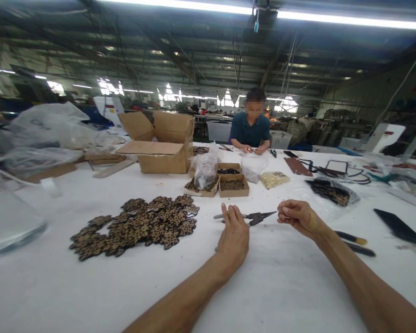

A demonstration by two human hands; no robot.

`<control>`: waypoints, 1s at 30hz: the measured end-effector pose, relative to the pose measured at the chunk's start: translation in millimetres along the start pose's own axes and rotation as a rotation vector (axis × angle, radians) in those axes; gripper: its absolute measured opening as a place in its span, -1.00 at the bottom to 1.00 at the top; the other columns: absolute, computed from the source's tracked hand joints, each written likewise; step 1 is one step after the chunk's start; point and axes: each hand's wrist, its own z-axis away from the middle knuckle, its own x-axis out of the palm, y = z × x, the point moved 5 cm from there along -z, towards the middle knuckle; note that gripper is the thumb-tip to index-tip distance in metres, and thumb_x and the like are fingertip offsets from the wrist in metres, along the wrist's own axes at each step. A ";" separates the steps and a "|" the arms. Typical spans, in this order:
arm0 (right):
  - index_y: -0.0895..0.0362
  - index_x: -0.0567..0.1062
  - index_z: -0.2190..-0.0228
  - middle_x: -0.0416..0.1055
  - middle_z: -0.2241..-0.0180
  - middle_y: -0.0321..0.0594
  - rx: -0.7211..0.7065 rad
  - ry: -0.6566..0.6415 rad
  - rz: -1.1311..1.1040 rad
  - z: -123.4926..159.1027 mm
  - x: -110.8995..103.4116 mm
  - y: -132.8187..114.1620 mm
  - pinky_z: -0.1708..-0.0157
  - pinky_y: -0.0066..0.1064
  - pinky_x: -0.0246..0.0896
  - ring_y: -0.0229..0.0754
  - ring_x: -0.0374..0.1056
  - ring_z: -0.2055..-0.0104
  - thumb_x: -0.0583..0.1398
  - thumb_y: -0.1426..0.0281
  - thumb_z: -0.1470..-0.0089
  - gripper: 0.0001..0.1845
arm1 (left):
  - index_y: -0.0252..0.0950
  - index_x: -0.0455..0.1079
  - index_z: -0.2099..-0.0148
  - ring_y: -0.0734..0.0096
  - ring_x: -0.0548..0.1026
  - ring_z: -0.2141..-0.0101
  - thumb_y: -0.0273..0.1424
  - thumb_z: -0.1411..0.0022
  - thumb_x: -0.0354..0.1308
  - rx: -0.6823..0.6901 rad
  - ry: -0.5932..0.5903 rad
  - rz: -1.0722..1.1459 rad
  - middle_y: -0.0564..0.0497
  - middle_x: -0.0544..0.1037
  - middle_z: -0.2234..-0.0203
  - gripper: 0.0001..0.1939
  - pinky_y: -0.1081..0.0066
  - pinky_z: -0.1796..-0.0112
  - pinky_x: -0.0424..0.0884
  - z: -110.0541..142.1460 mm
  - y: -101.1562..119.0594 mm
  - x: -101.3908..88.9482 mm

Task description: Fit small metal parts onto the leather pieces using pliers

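My left hand (233, 238) lies over the grey handles of a pair of pliers (258, 217), back of the hand up, fingers reaching across the far handle. The thumb and palm side are hidden. The pliers' pointed jaws face right, slightly parted. Just past their tips, my right hand (300, 217) pinches something tiny between thumb and fingers, too small to make out. Left of my left hand lies a spread pile of leopard-print, flower-shaped pieces (138, 226) with dark edges. A few tiny bits lie on the white table (263, 277) below the jaws.
Small cardboard trays (234, 186) of little parts stand ahead, beside an open carton (164, 159). A bag of yellowish pieces (274, 179) and a bag of dark pieces (333, 192) lie right. Yellow-and-black-handled tools (355, 243) rest by my right forearm. A person (250, 127) works opposite.
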 end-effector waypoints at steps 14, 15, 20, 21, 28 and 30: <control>0.19 0.68 0.31 0.50 0.48 -0.21 0.052 -0.005 -0.002 -1.1 7.5 9.7 0.16 -0.08 0.48 -0.18 0.42 0.40 0.50 0.33 0.10 -0.71 | -0.66 0.18 -0.33 -0.25 0.12 -0.33 -0.64 -0.02 0.02 0.037 0.057 -0.115 -0.50 0.26 -0.27 -0.24 -0.36 -0.31 -0.25 2.7 3.8 -3.1; 0.19 0.68 0.30 0.50 0.48 -0.21 0.049 -0.004 -0.004 -1.0 7.4 9.7 0.15 -0.08 0.47 -0.18 0.42 0.40 0.50 0.33 0.10 -0.71 | -0.66 0.19 -0.32 -0.24 0.14 -0.32 -0.64 -0.02 0.03 0.044 0.054 -0.124 -0.49 0.26 -0.27 -0.25 -0.35 -0.31 -0.26 2.4 3.9 -2.7; 0.19 0.69 0.28 0.53 0.46 -0.19 0.048 0.000 0.001 -1.0 6.9 10.5 0.14 -0.07 0.47 -0.18 0.43 0.39 0.50 0.33 0.09 -0.71 | -0.73 0.25 -0.26 -0.23 0.16 -0.30 -0.63 -0.04 0.03 0.066 0.015 -0.129 -0.53 0.24 -0.27 -0.31 -0.28 -0.33 -0.29 2.7 5.7 -3.0; 0.18 0.69 0.28 0.53 0.46 -0.19 0.049 -0.002 0.006 -0.8 7.0 10.4 0.14 -0.07 0.47 -0.18 0.43 0.39 0.50 0.33 0.09 -0.70 | -0.71 0.24 -0.27 -0.22 0.15 -0.30 -0.63 -0.04 0.03 0.060 0.012 -0.121 -0.52 0.24 -0.27 -0.30 -0.29 -0.33 -0.29 2.8 5.7 -3.5; 0.17 0.68 0.18 0.59 0.34 -0.13 0.019 0.018 0.075 2.1 9.3 7.4 0.10 -0.03 0.50 -0.06 0.54 0.33 0.51 0.36 0.13 -0.59 | -0.76 0.20 -0.28 -0.25 0.10 -0.33 -0.66 -0.04 0.03 0.038 0.026 -0.049 -0.55 0.22 -0.27 -0.29 -0.29 -0.34 -0.24 3.7 4.1 -4.2; 0.17 0.69 0.18 0.59 0.34 -0.14 -0.007 0.058 0.127 2.0 9.9 8.4 0.10 -0.01 0.51 -0.03 0.56 0.33 0.53 0.38 0.18 -0.56 | -0.71 0.15 -0.33 -0.26 0.04 -0.36 -0.68 -0.04 0.02 -0.001 0.045 -0.023 -0.53 0.20 -0.29 -0.25 -0.33 -0.32 -0.20 4.2 1.7 -3.7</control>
